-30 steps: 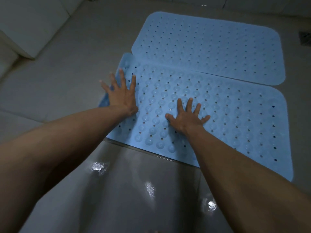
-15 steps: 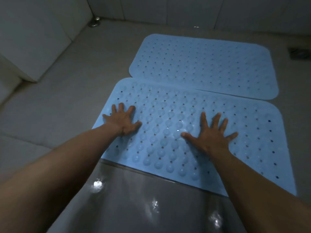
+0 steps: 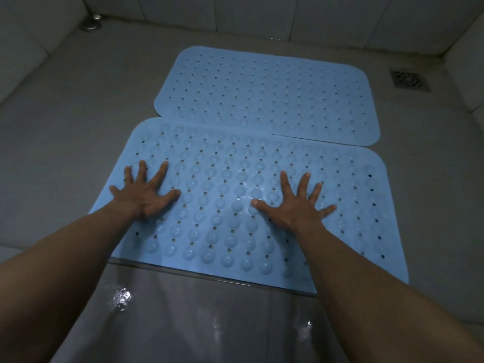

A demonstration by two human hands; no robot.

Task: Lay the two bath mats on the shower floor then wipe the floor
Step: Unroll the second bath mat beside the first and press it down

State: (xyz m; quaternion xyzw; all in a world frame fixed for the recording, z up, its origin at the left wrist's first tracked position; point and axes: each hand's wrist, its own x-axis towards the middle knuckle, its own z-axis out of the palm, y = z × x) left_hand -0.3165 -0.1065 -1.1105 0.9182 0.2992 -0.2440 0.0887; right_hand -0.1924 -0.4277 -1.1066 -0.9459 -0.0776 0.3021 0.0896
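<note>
Shower floor [image 3: 65, 127]: grey, lying in dim light and filling most of the view, carrying both mats.
Walls [image 3: 262, 14]: pale tiles are rising along the far edge and at both sides of the floor.
Near mat [image 3: 222, 179]: light blue, dotted with holes and round suction bumps, lying flat on the floor just past the glossy panel; its near edge is running along that panel's far rim.
Far mat [image 3: 262, 95]: the same blue, lying flat beyond the near mat and set a little to the right; its near edge is meeting the near mat's far edge, and whether the two are overlapping at the left cannot be told.
Glossy panel [image 3: 196, 323]: a dark shiny strip is lying nearest the camera, catching small bright reflections.
Left hand [image 3: 146, 192]: fingers are spreading wide and straight, palm pressing down on the left part of the near mat, holding nothing.
Right hand [image 3: 293, 205]: also spreading wide, palm resting flat on the near mat right of centre, well apart from the left hand.
Drain grate [image 3: 410, 80]: sitting in the floor at far right, just beside the far mat's corner.
Metal fitting [image 3: 91, 23]: sitting in the far left corner.
</note>
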